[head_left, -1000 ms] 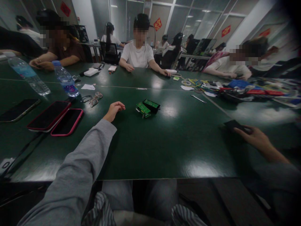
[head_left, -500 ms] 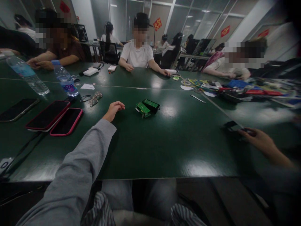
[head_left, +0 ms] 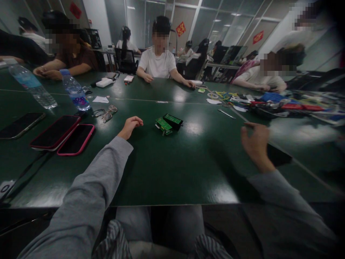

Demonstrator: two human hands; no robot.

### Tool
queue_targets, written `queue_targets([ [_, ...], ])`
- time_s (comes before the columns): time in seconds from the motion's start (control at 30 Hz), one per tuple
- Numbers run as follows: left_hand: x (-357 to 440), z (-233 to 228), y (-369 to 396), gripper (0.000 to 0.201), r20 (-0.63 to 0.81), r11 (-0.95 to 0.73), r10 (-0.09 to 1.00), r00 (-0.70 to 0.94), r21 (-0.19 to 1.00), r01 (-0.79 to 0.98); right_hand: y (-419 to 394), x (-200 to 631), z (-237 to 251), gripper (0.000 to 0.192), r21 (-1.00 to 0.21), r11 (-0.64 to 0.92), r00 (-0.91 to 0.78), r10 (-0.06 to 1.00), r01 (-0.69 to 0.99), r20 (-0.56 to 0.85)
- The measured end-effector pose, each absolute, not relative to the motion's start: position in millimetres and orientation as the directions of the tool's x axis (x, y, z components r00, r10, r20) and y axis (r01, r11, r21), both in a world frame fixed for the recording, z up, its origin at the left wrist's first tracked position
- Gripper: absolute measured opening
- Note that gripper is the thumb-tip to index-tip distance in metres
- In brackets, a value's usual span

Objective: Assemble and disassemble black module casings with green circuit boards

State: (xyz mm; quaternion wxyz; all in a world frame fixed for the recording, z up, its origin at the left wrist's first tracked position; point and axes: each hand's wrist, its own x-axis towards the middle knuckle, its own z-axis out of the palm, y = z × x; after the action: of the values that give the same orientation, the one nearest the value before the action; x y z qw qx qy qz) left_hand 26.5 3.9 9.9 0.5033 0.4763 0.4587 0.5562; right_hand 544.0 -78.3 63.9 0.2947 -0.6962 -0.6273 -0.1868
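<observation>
My left hand [head_left: 130,126] rests on the dark green table [head_left: 175,169], its fingers loosely curled and holding nothing. Just to its right lie a green circuit board [head_left: 164,126] and a black-edged board [head_left: 173,120], leaning on each other. My right hand [head_left: 254,144] hovers over the table's right side, blurred, with its fingers spread. A dark flat phone-like object [head_left: 280,155] lies on the table just behind it, apart from the fingers.
Two red-cased phones [head_left: 76,139] [head_left: 55,132] and a dark phone [head_left: 21,125] lie at the left. Glasses [head_left: 107,113] and two water bottles [head_left: 74,90] [head_left: 32,86] stand beyond. A metal tool [head_left: 228,113] and a cable clutter [head_left: 269,100] are at the right. Other people sit around the table.
My right hand has left the dark object at the far right and swung left and up. My left hand and the boards have stayed put.
</observation>
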Motion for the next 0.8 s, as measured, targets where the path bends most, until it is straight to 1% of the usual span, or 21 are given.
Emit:
queue_targets([
  [0.1, 27, 10, 4, 0.017, 0.062, -0.068, 0.997, -0.053, 0.991, -0.114, -74, 426, 57, 0.039, -0.202, 0.287, -0.097, 0.766, 0.937, 0.636],
  [0.17, 27, 10, 4, 0.018, 0.066, -0.072, 0.996, -0.054, 0.991, -0.111, -69, 358, 49, 0.040, -0.238, 0.436, -0.236, 0.785, 0.868, 0.573],
  [0.2, 26, 10, 4, 0.018, 0.069, -0.075, 0.996, -0.051, 0.991, -0.113, -65, 331, 45, 0.042, -0.265, 0.470, -0.267, 0.790, 0.842, 0.552],
  [0.27, 26, 10, 4, 0.019, 0.075, -0.080, 0.996, -0.045, 0.990, -0.120, -52, 291, 36, 0.046, -0.326, 0.490, -0.287, 0.812, 0.808, 0.509],
  [0.37, 26, 10, 4, 0.019, 0.073, -0.078, 0.996, -0.043, 0.990, -0.114, -33, 266, 23, 0.046, -0.399, 0.499, -0.288, 0.828, 0.769, 0.481],
  [0.43, 27, 10, 4, 0.019, 0.067, -0.072, 0.997, -0.047, 0.992, -0.106, -30, 266, 21, 0.044, -0.426, 0.533, -0.327, 0.821, 0.731, 0.468],
  [0.5, 28, 12, 3, 0.019, 0.064, -0.069, 0.997, -0.051, 0.992, -0.108, -39, 277, 26, 0.044, -0.439, 0.606, -0.441, 0.791, 0.664, 0.424],
  [0.53, 28, 12, 2, 0.019, 0.063, -0.069, 0.997, -0.053, 0.991, -0.112, -47, 286, 31, 0.045, -0.449, 0.648, -0.524, 0.762, 0.615, 0.381],
  [0.6, 28, 13, 2, 0.018, 0.061, -0.066, 0.997, -0.048, 0.990, -0.121, -69, 313, 44, 0.048, -0.502, 0.702, -0.693, 0.676, 0.505, 0.249],
  [0.63, 28, 13, 2, 0.018, 0.059, -0.064, 0.997, -0.044, 0.990, -0.124, -81, 331, 51, 0.048, -0.536, 0.695, -0.738, 0.650, 0.480, 0.182],
  [0.67, 28, 12, 3, 0.018, 0.059, -0.063, 0.997, -0.041, 0.990, -0.127, -91, 353, 56, 0.047, -0.563, 0.672, -0.753, 0.646, 0.481, 0.127],
  [0.73, 27, 11, 4, 0.019, 0.064, -0.068, 0.997, -0.036, 0.989, -0.128, -106, 404, 63, 0.048, -0.569, 0.599, -0.709, 0.704, 0.564, 0.039],
  [0.77, 27, 10, 5, 0.019, 0.066, -0.070, 0.997, -0.036, 0.989, -0.127, -109, 435, 65, 0.048, -0.544, 0.562, -0.653, 0.756, 0.623, 0.034],
  [0.8, 26, 9, 6, 0.019, 0.069, -0.073, 0.997, -0.034, 0.990, -0.123, -111, 467, 66, 0.048, -0.500, 0.528, -0.578, 0.813, 0.687, 0.065],
])
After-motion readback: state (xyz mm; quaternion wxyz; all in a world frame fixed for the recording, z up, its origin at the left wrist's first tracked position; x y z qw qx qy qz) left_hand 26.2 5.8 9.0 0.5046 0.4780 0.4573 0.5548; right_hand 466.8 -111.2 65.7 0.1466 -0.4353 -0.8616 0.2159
